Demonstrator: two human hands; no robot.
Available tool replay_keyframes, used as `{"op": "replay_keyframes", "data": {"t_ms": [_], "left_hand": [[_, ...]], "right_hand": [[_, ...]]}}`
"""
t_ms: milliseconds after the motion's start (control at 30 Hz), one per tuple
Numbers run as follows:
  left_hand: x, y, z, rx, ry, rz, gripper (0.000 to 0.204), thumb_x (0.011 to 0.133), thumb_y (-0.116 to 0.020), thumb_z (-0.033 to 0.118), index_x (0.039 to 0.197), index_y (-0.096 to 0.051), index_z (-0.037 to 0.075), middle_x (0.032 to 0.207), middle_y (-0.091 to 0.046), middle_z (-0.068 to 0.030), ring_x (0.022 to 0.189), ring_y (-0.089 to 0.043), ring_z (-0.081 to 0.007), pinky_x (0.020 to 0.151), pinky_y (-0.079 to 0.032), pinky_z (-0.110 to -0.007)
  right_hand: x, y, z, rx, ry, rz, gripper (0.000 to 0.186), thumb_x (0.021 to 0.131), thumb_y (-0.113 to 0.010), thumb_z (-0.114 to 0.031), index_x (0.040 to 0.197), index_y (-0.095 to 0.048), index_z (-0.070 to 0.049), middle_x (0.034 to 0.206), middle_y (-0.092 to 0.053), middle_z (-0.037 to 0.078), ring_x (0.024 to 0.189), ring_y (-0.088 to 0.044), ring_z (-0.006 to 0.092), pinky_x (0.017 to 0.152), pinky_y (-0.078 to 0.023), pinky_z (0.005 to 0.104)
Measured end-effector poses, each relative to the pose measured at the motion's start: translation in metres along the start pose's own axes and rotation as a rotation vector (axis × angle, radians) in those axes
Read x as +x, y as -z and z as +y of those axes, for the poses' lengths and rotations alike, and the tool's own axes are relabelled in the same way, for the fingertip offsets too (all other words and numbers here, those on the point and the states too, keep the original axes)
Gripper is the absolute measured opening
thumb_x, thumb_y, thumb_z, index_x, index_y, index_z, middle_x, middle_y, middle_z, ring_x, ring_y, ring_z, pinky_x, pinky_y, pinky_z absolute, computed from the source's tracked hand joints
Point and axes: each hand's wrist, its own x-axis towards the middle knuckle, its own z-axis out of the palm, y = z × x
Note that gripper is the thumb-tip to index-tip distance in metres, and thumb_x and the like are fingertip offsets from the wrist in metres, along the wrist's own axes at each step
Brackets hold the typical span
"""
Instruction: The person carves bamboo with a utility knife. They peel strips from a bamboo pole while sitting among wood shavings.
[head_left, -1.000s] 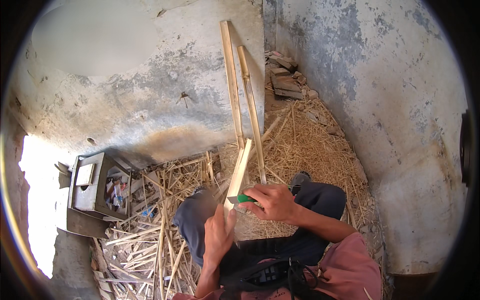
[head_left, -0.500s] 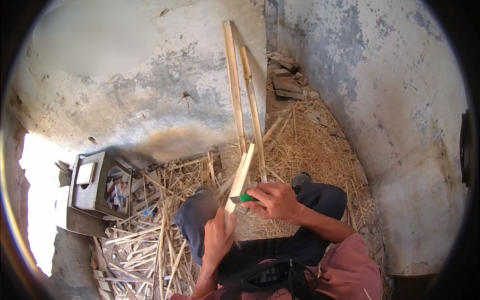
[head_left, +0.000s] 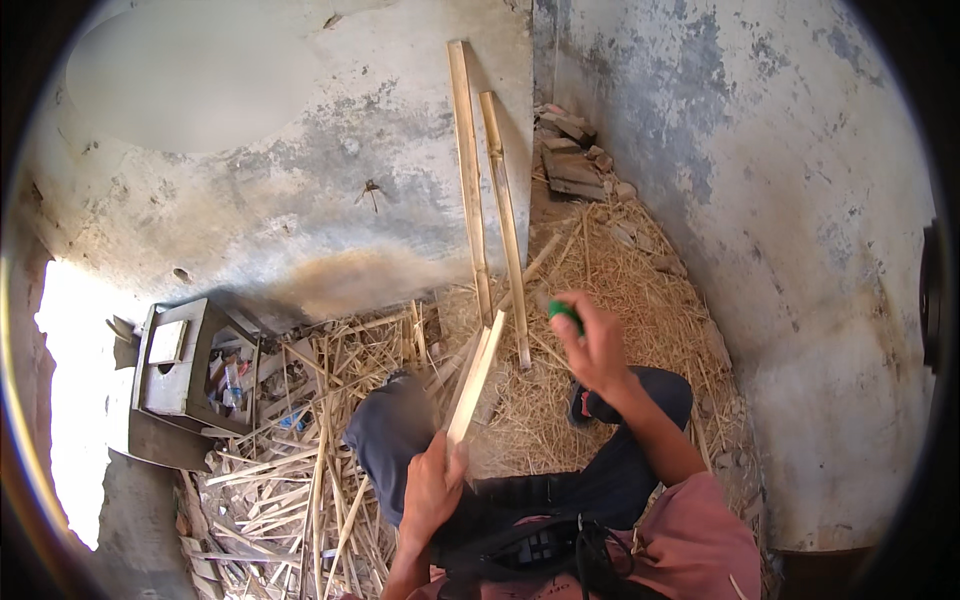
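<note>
My left hand [head_left: 432, 488] grips the lower end of a pale bamboo strip [head_left: 476, 378], which slants up and to the right over my lap. My right hand [head_left: 590, 346] is raised to the right of the strip's top end and is closed on a green-handled tool [head_left: 564, 312]; its blade is not visible. The right hand is apart from the strip. I am seated, my knees in dark trousers [head_left: 390, 430] below the strip.
Two long bamboo poles [head_left: 468, 180] lean against the stained wall. Straw and split bamboo pieces [head_left: 300, 480] cover the ground. A grey box with clutter [head_left: 185, 365] stands at left. Bricks and wood scraps [head_left: 570, 160] lie in the far corner.
My right hand with the green-handled tool has lifted up and to the right, off the bamboo strip. The left hand still holds the strip's lower end.
</note>
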Motion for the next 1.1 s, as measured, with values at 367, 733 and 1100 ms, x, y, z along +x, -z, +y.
{"op": "replay_keyframes", "data": {"t_ms": [367, 733, 1100], "left_hand": [[0.025, -0.003, 0.017, 0.104, -0.097, 0.158, 0.029, 0.105, -0.067, 0.019, 0.095, -0.051, -0.003, 0.073, -0.062, -0.0304, 0.073, -0.062, -0.0543, 0.061, -0.046, -0.056], [0.026, -0.004, 0.026, 0.171, -0.120, 0.196, 0.031, 0.103, -0.071, 0.020, 0.095, -0.051, -0.003, 0.070, -0.062, -0.0284, 0.070, -0.065, -0.0520, 0.059, -0.048, -0.055], [0.023, 0.000, 0.029, 0.197, -0.126, 0.162, 0.031, 0.102, -0.072, 0.019, 0.094, -0.050, -0.002, 0.070, -0.064, -0.0272, 0.070, -0.066, -0.0514, 0.058, -0.050, -0.055]], "right_hand": [[-0.031, -0.039, -0.035, 0.002, 0.385, -0.189, 0.028, 0.099, -0.078, -0.035, 0.102, -0.070, -0.008, 0.083, -0.071, 0.005, 0.066, -0.072, 0.0235, 0.053, -0.054, 0.0361], [-0.033, -0.040, -0.034, -0.034, 0.432, -0.181, 0.026, 0.096, -0.080, -0.036, 0.099, -0.072, -0.012, 0.079, -0.070, 0.001, 0.061, -0.070, 0.0205, 0.051, -0.052, 0.0346], [-0.028, -0.031, -0.037, -0.095, 0.455, -0.167, 0.027, 0.094, -0.081, -0.037, 0.099, -0.072, -0.013, 0.075, -0.067, 0.001, 0.059, -0.069, 0.0200, 0.051, -0.051, 0.0343]]}}
